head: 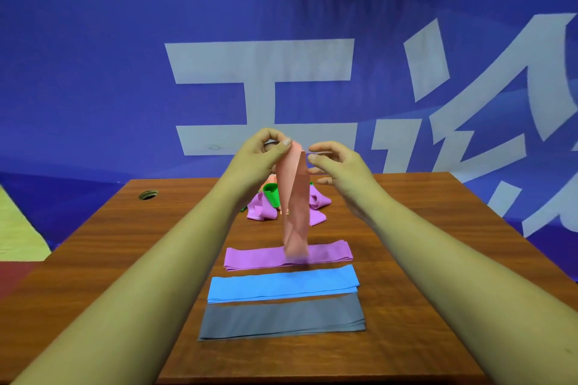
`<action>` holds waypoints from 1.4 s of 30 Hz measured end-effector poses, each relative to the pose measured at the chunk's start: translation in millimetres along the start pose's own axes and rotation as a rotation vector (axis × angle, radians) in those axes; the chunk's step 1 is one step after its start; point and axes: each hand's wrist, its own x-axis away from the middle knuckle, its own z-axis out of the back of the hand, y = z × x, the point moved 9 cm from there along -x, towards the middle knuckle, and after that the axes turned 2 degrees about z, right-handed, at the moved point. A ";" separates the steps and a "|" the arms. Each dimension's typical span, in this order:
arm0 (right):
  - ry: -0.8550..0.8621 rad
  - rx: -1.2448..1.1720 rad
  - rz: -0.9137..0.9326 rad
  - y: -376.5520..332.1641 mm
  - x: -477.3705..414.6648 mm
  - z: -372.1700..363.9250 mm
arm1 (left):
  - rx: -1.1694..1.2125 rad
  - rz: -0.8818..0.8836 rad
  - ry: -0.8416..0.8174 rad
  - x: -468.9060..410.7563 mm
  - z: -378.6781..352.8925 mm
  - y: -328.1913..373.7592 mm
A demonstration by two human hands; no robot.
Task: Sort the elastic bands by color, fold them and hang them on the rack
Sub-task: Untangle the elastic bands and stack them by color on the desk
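My left hand (266, 150) pinches the top of a salmon-pink elastic band (294, 206), which hangs twisted above the table. My right hand (334, 166) hovers just right of the band's top with relaxed fingers, holding nothing. Three flat folded bands lie in a row on the table: purple (259, 256), blue (281, 286) and grey (281, 319) nearest me. Behind the hanging band sits a loose pile of purple bands (261, 209) with a green band (271, 194) among them. No rack is in view.
The wooden table (125, 244) has a round cable hole (147, 194) at its far left. A blue banner wall with large white characters (262, 62) stands right behind the table. Floor shows at the left.
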 end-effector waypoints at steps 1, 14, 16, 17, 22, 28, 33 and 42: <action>-0.007 0.061 0.024 -1.4 -0.1 0.2 | 0.007 0.003 -0.014 0.2 -1.1 -0.2; 0.084 0.233 0.127 -38.7 0.1 20.5 | -0.182 0.186 -0.165 12.0 -3.5 -32.3; 0.069 0.205 0.106 -41.3 1.8 19.1 | -0.177 0.180 -0.202 15.9 -10.9 -33.4; 0.070 0.196 0.099 -42.7 2.6 18.6 | -0.149 0.177 -0.215 17.7 -14.9 -33.3; 0.043 0.242 0.094 -48.9 5.9 14.4 | -0.302 0.062 -0.103 19.9 -18.5 -19.5; 0.042 0.258 0.099 -49.4 6.3 18.4 | -0.316 -0.092 -0.040 14.1 -15.5 1.3; 0.039 0.047 0.037 -40.7 7.3 22.8 | 0.198 0.113 -0.018 14.2 -12.9 -12.1; 0.031 0.249 0.152 -53.9 11.5 16.4 | -0.260 -0.002 0.001 17.9 -22.1 7.4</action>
